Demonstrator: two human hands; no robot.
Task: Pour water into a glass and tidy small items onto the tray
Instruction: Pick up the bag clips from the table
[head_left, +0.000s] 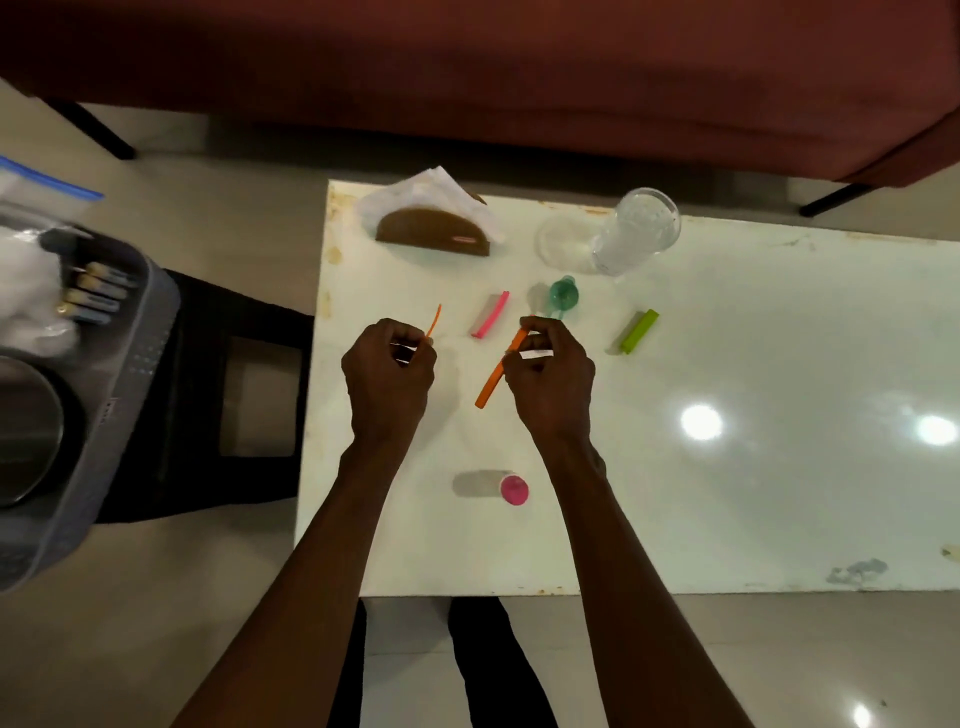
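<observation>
- Holding two orange pieces, your hands sit side by side over the middle of the white worktop (727, 493), both forearms reaching in from the near edge.
- Your right hand (550, 374) has its fingers curled round an orange clip (500, 370); the grip is closed on it, knuckles up, with a small white slip showing at the fingertips.
- The orange clip's long axis runs diagonally, its lower end pointing near-left and its upper end far-right, hidden inside your fingers.
- Your left hand (387, 371) is curled too, pinching a thin orange strip (434, 321) that sticks out of the fingers and points away, leaning slightly right.
- A pink clip (490, 314) lies flat between and just beyond your hands, long axis near-to-far with a tilt to the right.
- A green clip (639, 331) lies well right of your right hand, tilted the same way.
- A small teal bottle (563, 294) stands just beyond your right hand's fingertips.
- A clear glass (636, 231) with water in it stands at the far side of the worktop, right of a brown napkin holder (434, 232) with white napkins.
- A small container with a pink cap (514, 490) lies on its side between your forearms, cap towards the right.
- The grey tray (140, 364) sits off the worktop at the left, on a dark stool (234, 332), holding batteries (96, 291), a white wad and a round metal dish.
</observation>
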